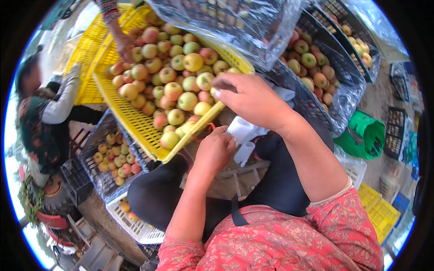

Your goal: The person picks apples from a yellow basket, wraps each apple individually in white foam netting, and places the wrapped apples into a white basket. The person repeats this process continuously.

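A yellow plastic crate (132,117) full of red-and-green apples (173,90) stands tilted before my knees. My right hand (245,96) is over its right corner, fingers curled down beside the apples at the rim; whether an apple is in its grasp is hidden. Just outside the near rim, my left hand (217,145) is closed with the thumb on top, and I cannot tell what is inside it. An orange-red strip (212,126) shows at its fingertips. White foam sleeves (245,130) lie beside it, below my right wrist.
Another person's hand (125,45) reaches into the crate's far left side. A second person (40,115) sits at the left. Film-lined crates of apples stand at right (342,101) and left (90,162). A green bag (362,135) and a white crate (135,230) flank my legs.
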The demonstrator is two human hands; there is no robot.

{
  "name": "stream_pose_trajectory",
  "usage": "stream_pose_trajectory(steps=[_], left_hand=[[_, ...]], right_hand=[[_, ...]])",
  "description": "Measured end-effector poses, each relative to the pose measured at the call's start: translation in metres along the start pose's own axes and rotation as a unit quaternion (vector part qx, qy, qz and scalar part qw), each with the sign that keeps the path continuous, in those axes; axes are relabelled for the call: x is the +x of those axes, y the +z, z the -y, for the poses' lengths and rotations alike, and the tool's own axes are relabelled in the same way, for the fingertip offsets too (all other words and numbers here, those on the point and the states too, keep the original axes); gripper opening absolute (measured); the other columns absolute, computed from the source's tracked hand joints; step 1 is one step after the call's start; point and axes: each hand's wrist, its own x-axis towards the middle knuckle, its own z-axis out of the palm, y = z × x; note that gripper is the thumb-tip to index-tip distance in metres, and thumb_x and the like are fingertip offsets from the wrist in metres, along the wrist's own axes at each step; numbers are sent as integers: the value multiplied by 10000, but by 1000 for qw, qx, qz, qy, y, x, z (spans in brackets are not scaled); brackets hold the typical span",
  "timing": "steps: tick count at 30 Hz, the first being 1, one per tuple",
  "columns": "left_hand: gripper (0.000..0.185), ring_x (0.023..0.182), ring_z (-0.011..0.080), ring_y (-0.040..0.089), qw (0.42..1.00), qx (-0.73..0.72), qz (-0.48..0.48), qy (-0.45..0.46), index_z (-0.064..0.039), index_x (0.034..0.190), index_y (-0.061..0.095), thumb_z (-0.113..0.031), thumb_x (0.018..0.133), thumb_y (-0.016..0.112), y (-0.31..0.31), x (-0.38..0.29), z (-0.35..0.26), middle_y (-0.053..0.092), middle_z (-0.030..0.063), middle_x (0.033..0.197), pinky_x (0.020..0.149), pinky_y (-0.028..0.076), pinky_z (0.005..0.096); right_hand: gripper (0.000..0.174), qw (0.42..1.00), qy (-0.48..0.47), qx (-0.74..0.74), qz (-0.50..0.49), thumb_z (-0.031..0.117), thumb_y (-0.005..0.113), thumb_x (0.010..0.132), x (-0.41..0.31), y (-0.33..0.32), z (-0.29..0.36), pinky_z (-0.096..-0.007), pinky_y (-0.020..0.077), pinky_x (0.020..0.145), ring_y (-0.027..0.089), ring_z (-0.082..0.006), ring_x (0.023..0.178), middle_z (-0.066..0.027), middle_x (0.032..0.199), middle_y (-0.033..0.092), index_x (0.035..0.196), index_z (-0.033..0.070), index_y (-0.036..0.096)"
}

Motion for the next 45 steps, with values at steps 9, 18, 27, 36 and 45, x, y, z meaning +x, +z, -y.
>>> stream_pose_trajectory(steps=[9,18,27,36,45], left_hand=[[116,808,359,614,973,107,-204,32,-12,796,636,-120,815,673,-80,-72,-60,622,153,911,730,499,442],[101,975,365,594,954,146,-257,43,-23,843,666,-107,786,673,-78,-80,-31,624,169,1019,884,461,454],[532,1097,353,526,932,201,-299,-45,-64,1170,601,-262,724,811,-56,-76,-38,541,164,1179,954,410,453],[368,769,364,604,950,119,-286,-45,-3,1145,596,-65,793,685,-50,-67,-12,578,165,887,674,504,441],[249,693,355,580,922,78,-376,43,-4,1005,589,24,772,674,-44,-61,-17,569,153,792,597,483,418]], right_hand=[[300,999,-44,30,-1,281,681,835,-47,38,11,-437,493,761,629,-353,824,-181,876,632,886,-3,602],[239,987,-55,-28,151,238,698,831,-49,73,10,-385,492,642,625,-318,687,-151,775,666,885,5,694],[330,938,159,292,102,247,559,947,-49,98,7,-299,478,553,600,-129,606,-58,694,645,804,-31,665],[314,900,186,304,252,252,506,993,-48,101,6,-266,503,718,610,-113,828,-63,859,665,969,-20,662],[414,768,224,539,263,287,491,1021,-47,88,11,-333,414,1037,557,-164,1155,-88,1245,599,1286,-26,547]])
